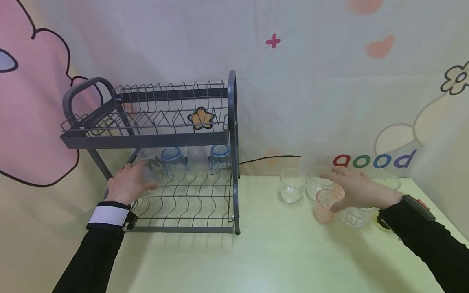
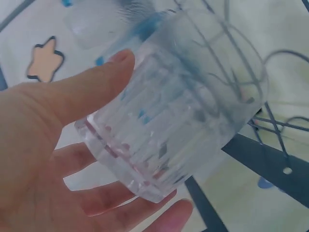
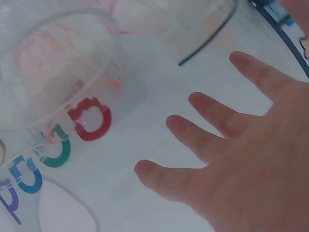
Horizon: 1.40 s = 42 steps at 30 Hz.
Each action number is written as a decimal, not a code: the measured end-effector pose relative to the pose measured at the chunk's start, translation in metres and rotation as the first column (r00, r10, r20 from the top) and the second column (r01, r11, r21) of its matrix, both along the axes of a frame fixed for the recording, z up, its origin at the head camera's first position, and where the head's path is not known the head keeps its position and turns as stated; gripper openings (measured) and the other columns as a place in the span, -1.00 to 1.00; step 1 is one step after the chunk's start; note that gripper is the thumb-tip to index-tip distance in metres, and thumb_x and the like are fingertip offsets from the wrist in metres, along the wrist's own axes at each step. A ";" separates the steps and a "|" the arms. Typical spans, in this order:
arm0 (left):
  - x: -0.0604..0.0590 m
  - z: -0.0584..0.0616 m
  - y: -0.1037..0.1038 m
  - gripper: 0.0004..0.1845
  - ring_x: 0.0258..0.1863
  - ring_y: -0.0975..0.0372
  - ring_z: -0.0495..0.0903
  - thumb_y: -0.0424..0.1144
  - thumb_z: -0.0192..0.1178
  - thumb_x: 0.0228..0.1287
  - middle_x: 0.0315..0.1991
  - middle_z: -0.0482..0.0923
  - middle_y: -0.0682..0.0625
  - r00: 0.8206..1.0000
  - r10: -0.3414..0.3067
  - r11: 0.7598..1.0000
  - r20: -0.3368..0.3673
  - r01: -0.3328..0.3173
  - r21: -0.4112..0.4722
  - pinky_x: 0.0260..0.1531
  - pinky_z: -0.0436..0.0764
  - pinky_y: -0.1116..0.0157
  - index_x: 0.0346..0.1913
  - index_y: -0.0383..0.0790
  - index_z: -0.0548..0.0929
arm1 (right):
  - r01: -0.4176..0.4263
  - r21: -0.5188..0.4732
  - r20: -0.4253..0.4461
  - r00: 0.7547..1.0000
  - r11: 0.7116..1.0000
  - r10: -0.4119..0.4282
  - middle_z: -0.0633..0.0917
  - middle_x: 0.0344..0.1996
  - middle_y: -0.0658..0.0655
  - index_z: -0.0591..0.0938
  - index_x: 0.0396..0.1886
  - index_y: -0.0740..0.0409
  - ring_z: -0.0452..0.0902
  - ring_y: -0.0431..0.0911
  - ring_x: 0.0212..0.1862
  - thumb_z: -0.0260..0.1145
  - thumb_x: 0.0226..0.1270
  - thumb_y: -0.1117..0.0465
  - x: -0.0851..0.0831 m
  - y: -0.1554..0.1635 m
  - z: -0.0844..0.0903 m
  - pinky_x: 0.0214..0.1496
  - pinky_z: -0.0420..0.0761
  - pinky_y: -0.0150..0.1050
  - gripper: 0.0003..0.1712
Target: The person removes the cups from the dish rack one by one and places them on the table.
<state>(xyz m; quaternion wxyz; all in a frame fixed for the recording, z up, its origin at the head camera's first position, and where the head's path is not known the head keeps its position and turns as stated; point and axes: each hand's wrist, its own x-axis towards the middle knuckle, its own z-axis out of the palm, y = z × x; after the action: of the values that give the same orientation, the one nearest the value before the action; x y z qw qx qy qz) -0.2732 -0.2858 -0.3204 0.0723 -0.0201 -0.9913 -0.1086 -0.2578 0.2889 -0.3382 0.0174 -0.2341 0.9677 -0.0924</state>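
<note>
On the rack's lower tier, a clear ridged glass (image 2: 169, 121) stands upside down at the left end. My left hand (image 1: 128, 184) is beside its base, thumb on one side and spread, fairly straight fingers on the other; some finger parts are hidden behind the glass. Over a group of glasses on the table, my right hand (image 1: 353, 189) hovers with fingers spread and nothing in it. A pink-tinted glass (image 1: 327, 205) stands just below its thumb. Close by are a clear glass (image 1: 292, 187) and another clear glass (image 1: 319, 183).
The dark two-tier dish rack (image 1: 146, 140) has wire slots above and below. Two blue-tinted glasses, one at its right end (image 1: 220, 158), and a frosted glass (image 1: 198, 160) stand upside down inside. More clear glassware (image 1: 355, 217) sits under my right wrist. A patterned cloth (image 1: 278, 101) hangs behind.
</note>
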 end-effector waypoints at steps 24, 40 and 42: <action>0.044 0.003 0.038 -0.10 0.26 -0.18 0.32 0.22 0.30 0.19 0.33 0.30 -0.32 0.991 -0.133 0.825 0.001 0.110 0.555 0.04 0.44 -0.23 0.47 -0.13 0.24 | 0.101 -0.479 0.041 0.995 0.872 -0.093 0.12 0.48 0.14 0.04 0.55 -0.36 0.12 0.39 0.36 0.53 0.13 0.02 0.057 -0.004 0.042 0.09 0.28 0.47 0.11; 0.041 -0.032 0.052 -0.20 0.21 -0.06 0.40 0.01 0.36 0.23 0.28 0.32 -0.20 0.974 -0.222 0.556 -0.054 0.172 0.813 0.02 0.58 -0.02 0.44 -0.14 0.25 | -0.041 -0.808 0.076 0.982 0.588 0.173 0.13 0.49 0.01 0.11 0.55 -0.10 0.05 -0.15 0.46 0.40 0.20 0.45 0.045 -0.055 0.012 0.31 0.28 -0.47 0.02; 0.042 -0.032 0.055 -0.23 0.20 -0.06 0.44 -0.04 0.35 0.25 0.28 0.33 -0.19 0.962 -0.264 0.518 -0.067 0.200 0.832 0.01 0.59 -0.01 0.43 -0.14 0.26 | -0.037 -0.807 0.084 0.981 0.589 0.176 0.14 0.48 0.00 0.12 0.54 -0.12 0.04 -0.10 0.47 0.41 0.19 0.43 0.043 -0.062 0.011 0.34 0.28 -0.42 0.02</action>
<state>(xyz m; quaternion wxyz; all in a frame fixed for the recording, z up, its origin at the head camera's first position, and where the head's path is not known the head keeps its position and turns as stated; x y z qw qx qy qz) -0.2317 -0.2306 -0.3528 0.0241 -0.1118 -0.8113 -0.5733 -0.2149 0.2267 -0.3267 -0.0089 -0.2665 0.8024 -0.5338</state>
